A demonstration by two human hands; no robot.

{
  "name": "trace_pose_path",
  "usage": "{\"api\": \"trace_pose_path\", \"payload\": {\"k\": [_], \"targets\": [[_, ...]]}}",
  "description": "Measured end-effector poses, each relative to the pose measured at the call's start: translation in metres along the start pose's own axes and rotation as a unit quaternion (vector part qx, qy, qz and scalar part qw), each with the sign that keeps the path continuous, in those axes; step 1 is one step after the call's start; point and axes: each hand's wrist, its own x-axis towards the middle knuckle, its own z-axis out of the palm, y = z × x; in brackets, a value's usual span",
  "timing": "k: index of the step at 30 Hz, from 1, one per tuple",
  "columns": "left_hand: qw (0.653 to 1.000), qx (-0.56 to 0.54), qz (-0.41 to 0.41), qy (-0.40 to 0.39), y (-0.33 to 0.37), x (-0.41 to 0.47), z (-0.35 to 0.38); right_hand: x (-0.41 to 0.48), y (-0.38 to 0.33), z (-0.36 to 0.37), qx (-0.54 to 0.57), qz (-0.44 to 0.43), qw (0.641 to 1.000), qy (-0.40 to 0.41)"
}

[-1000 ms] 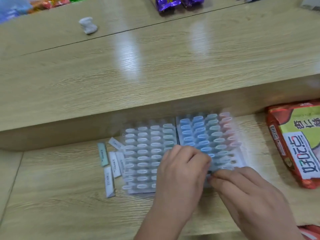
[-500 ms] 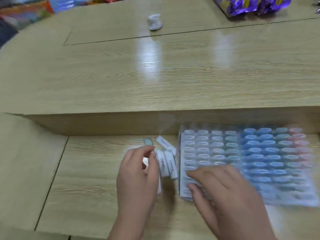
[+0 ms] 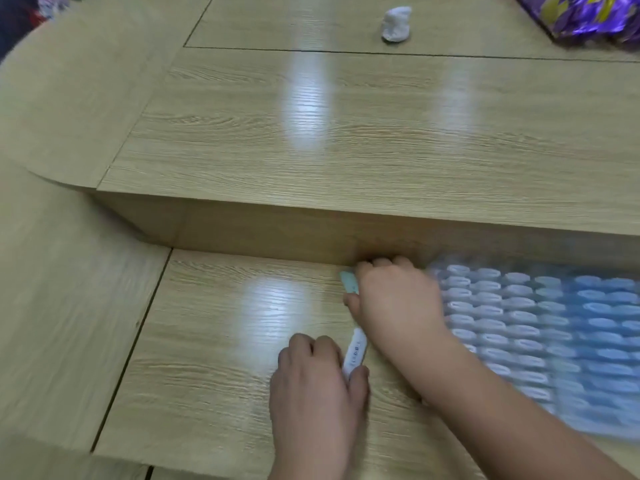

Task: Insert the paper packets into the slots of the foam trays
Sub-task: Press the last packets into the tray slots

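My left hand sits low on the wooden surface, its fingers curled, pinching a white paper packet between thumb and forefinger. The packet's long axis runs almost straight away from me, with its far end leaning a little to the right and its printed face up.

My right hand reaches across to the left, knuckles up and fingers curled close to the wall of the raised step. A green packet shows at its left edge, just above my thumb. It lies lengthwise away from me, with the far end tipped slightly left. I cannot tell whether I grip it or only touch it.

The foam trays lie just right of that hand, blurred, their rows of slots white nearer my hand and blue further right. On the upper level sit a white crumpled lump and a purple bag.
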Motion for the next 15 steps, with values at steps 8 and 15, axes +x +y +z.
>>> {"api": "trace_pose_path", "payload": {"k": [8, 15], "targets": [[0.997, -0.060, -0.013, 0.042, -0.022, -0.019, -0.017, -0.017, -0.003, -0.023, 0.216, -0.050, 0.975, -0.001], [0.955, -0.230, 0.127, 0.138, 0.024, -0.042, -0.026, -0.105, 0.104, -0.071, 0.452, 0.007, 0.879, 0.152]]}}
